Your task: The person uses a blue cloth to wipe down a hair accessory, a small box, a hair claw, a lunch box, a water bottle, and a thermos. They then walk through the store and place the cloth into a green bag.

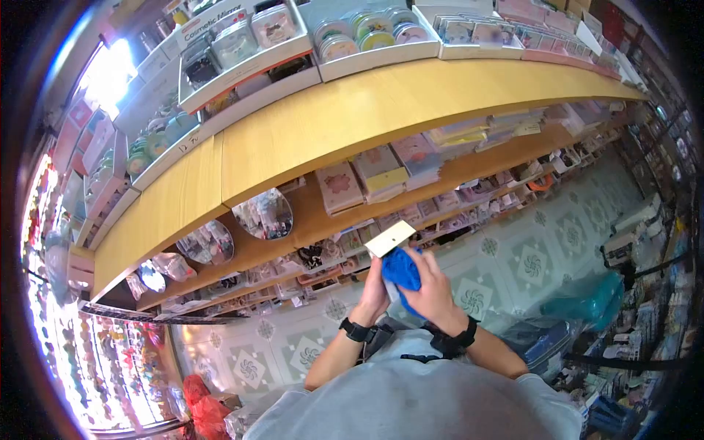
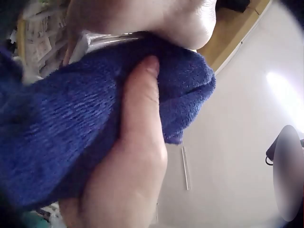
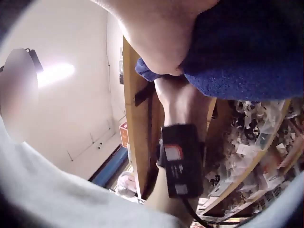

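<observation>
A blue towel-like cloth (image 1: 401, 270) is bunched between both hands in front of the chest. My left hand (image 1: 373, 295) grips it from the left; in the left wrist view its thumb (image 2: 142, 99) lies along the fuzzy cloth (image 2: 61, 114). From the other side my right hand (image 1: 434, 292) holds the cloth, and in the right wrist view the blue folds (image 3: 247, 57) hang beside that hand (image 3: 152, 33). Just beyond the fingertips, a pale yellow rectangular piece (image 1: 391, 238) with a small dark spot sticks out past the cloth. Its lower part is hidden by the hands and cloth.
A long wooden shelf (image 1: 411, 92) curves across in front, with boxes of round mirrors (image 1: 374, 33) on top. Notebooks (image 1: 339, 187) and oval mirrors (image 1: 264, 214) sit on the level below. Packed goods and a teal plastic bag (image 1: 590, 301) are at the right.
</observation>
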Demonstrator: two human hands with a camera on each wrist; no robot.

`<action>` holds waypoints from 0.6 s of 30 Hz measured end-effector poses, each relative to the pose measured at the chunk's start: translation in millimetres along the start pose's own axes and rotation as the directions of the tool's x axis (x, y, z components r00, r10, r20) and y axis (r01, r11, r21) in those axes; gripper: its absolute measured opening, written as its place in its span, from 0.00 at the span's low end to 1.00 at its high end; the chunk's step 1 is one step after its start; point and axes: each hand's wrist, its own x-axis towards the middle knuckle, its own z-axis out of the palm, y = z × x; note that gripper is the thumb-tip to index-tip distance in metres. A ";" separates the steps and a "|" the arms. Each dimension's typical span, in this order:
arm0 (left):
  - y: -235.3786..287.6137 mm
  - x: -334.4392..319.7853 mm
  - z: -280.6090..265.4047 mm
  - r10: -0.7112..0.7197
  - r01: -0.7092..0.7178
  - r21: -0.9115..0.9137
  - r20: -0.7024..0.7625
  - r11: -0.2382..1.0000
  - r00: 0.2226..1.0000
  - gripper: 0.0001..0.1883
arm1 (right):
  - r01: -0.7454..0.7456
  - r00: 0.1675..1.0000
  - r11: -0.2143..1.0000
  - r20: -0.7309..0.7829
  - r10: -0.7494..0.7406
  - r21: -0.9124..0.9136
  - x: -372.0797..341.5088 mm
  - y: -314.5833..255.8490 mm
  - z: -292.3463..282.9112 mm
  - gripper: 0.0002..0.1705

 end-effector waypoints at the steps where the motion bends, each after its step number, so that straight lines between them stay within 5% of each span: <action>1: -9.0 3.4 3.9 -0.017 0.018 -0.019 0.051 1.000 0.999 0.36 | -0.016 0.999 1.000 -0.040 0.017 0.004 10.5 2.9 -9.3 0.37; 5: -40.1 16.1 21.6 0.027 -0.038 0.174 0.068 0.984 0.997 0.35 | -0.065 0.989 0.997 -0.134 0.070 0.038 33.0 24.2 -38.2 0.37; 7: -41.8 23.4 25.5 0.104 -0.125 0.253 0.094 0.959 0.990 0.34 | 0.054 0.983 0.996 -0.179 -0.041 0.067 25.0 38.0 -36.4 0.39; 9: -39.0 24.4 22.3 0.087 -0.077 0.171 -0.053 0.982 0.995 0.36 | 0.013 0.999 0.998 -0.038 -0.010 0.069 0.1 45.0 -27.4 0.41; 11: -34.4 31.6 -5.3 0.014 -0.008 0.099 -0.052 0.995 0.999 0.34 | 0.082 0.991 0.987 0.094 -0.096 0.142 -19.2 48.0 -28.8 0.41; 14: -1.4 31.2 16.8 0.162 -0.157 0.161 -0.020 0.974 0.987 0.31 | -0.044 0.963 0.995 0.270 0.019 0.086 -30.0 72.7 -27.3 0.39; 15: 8.3 28.1 20.4 0.187 -0.175 0.202 -0.039 0.964 0.982 0.31 | -0.051 0.977 0.992 0.210 0.025 0.117 -25.3 76.1 -32.2 0.37; 17: 34.2 15.0 41.0 0.126 -0.125 0.047 -0.026 0.991 0.992 0.28 | -0.109 0.988 0.975 0.129 0.084 0.193 -27.1 113.9 -22.4 0.39; 18: 35.3 13.4 31.6 0.095 -0.093 0.056 -0.051 0.994 0.994 0.27 | -0.237 0.963 0.908 0.209 0.172 0.346 -21.5 113.5 -28.4 0.36</action>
